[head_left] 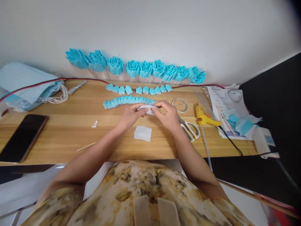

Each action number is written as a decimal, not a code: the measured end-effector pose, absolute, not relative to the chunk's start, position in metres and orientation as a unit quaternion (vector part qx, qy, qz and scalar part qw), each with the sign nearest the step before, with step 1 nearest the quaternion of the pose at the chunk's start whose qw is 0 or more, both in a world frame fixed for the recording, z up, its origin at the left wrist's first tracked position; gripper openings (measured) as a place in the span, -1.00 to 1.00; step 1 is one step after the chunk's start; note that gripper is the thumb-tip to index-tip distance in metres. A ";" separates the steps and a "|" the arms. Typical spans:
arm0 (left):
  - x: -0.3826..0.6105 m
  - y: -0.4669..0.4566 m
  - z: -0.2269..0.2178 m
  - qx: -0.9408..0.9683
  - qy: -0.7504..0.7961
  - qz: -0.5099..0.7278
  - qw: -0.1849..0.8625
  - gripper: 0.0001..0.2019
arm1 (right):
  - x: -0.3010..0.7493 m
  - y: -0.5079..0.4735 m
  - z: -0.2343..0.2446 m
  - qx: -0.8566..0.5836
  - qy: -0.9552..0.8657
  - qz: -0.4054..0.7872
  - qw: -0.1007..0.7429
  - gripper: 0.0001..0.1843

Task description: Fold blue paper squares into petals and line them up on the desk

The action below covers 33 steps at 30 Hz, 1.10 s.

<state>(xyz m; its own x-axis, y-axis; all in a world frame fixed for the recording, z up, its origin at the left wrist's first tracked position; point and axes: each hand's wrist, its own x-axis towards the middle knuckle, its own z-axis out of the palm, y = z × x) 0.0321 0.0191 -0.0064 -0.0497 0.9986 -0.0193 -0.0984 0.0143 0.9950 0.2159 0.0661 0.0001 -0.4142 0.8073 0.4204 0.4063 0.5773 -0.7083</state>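
Note:
Between both hands, above the middle of the table, is a folded white piece of thin fabric or paper. My left hand pinches its left end between thumb and fingers. On the other end, my right hand has a similar pinch. Just below them a white square of the same look lies flat on the wood. Right behind the hands runs a row of small folded blue pieces, partly covered by the fingers. White-handled scissors lie beside my right wrist, their blades partly hidden by it.
Blue flowers on sticks lean along the wall, with loose blue petals before them. Right: a tape roll, yellow glue gun with cord, and papers. Left: a phone, a bag of masks and a thin stick.

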 end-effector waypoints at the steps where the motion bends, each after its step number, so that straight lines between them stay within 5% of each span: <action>1: 0.032 0.020 -0.008 0.466 0.495 0.526 0.511 -0.79 | 0.216 0.066 0.001 -0.377 -0.802 0.246 0.392 -0.89; 15: 0.032 0.018 -0.005 0.506 0.497 0.588 0.389 -0.85 | 0.222 0.068 0.007 -0.277 -0.849 0.163 0.420 -0.76; 24: 0.033 0.020 -0.010 0.552 0.525 0.531 0.371 -0.89 | 0.220 0.064 0.000 -0.282 -0.791 0.265 0.474 -0.87; 30: 0.031 0.018 0.000 0.580 0.527 0.426 0.453 -0.36 | 0.220 0.070 -0.014 -0.369 -0.729 0.335 0.468 -0.62; 33: 0.029 0.019 0.001 0.524 0.488 0.464 0.521 -0.40 | 0.219 0.071 -0.015 -0.374 -0.728 0.349 0.457 -0.58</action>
